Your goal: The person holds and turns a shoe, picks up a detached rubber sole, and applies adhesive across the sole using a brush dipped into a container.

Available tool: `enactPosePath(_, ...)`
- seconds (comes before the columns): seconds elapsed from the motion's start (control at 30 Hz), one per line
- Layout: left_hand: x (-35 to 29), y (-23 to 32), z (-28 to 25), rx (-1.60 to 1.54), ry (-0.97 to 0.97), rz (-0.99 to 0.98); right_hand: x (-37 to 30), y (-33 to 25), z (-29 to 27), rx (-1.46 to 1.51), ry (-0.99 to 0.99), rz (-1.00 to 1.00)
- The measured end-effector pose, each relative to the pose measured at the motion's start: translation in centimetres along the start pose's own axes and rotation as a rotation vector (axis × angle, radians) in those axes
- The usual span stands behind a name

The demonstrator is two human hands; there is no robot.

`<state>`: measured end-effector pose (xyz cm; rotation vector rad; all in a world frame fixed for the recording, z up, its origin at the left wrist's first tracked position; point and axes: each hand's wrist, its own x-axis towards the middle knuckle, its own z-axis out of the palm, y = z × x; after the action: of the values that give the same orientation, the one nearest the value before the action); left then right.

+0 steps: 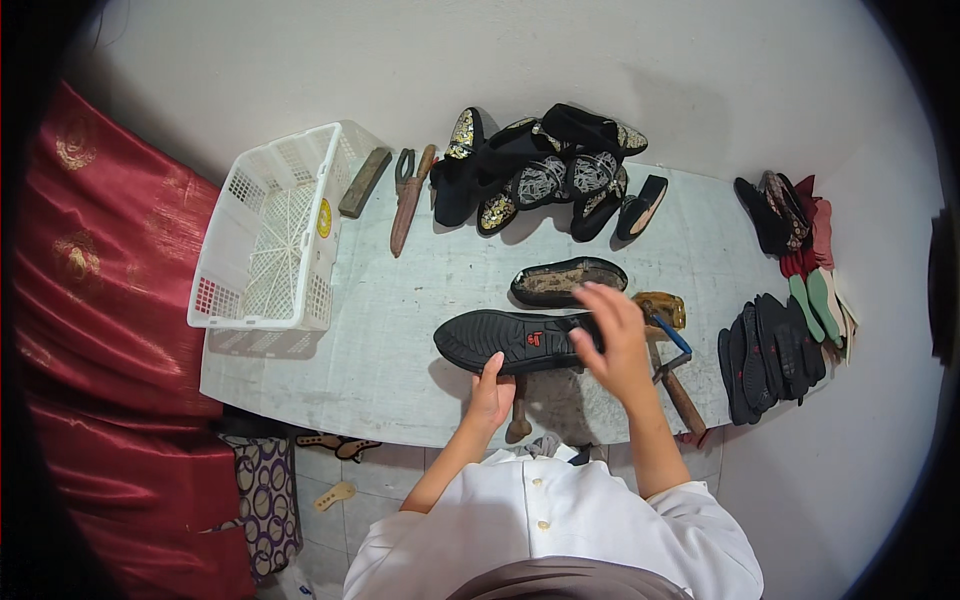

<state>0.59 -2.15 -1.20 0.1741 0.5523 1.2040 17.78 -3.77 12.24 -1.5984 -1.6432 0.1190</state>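
Observation:
A black rubber shoe sole [480, 338] with a ridged tread and a small red mark lies tread-up, held at its near edge by my left hand [490, 395], thumb on top. My right hand [618, 350] is over the sole's heel end with its fingers spread. Whether its fingertips touch the sole I cannot tell. Just beyond lies a black shoe [565, 282] turned over, its worn brownish underside facing up. Close to my right hand are a yellow-brown glue container [668, 308] and a blue-handled brush [672, 338].
A white plastic basket [318, 270] stands at the left, beside a sharpening stone [365, 183] and scissors [404, 165]. Sequined black shoes [540, 170] are heaped at the back. Black soles [775, 350] and green insoles [822, 300] lie right. A wooden handle [685, 403] lies near the front edge.

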Motion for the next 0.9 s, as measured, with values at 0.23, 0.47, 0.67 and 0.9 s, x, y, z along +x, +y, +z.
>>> enactPosePath(0.23, 0.2, 1.2, 1.2, 0.024, -0.085, -0.015, -1.6, -0.6, 2.4, -0.469, -0.201, -0.311)
enactPosePath(0.47, 0.8, 2.4, 2.2, -0.053, 0.011, -0.048, -1.9, -0.6, 2.6, -0.486, -0.155, -0.326)
enactPosePath(0.67, 0.4, 3.6, 3.8, -0.115, -0.182, -0.006, -1.7, -0.8, 2.2, -0.429, -0.161, -0.275)
enactPosePath(0.9, 0.9, 4.5, 3.3, -0.212, -0.071, 0.012, -1.7, -0.5, 2.4, -0.429, -0.136, -0.300)
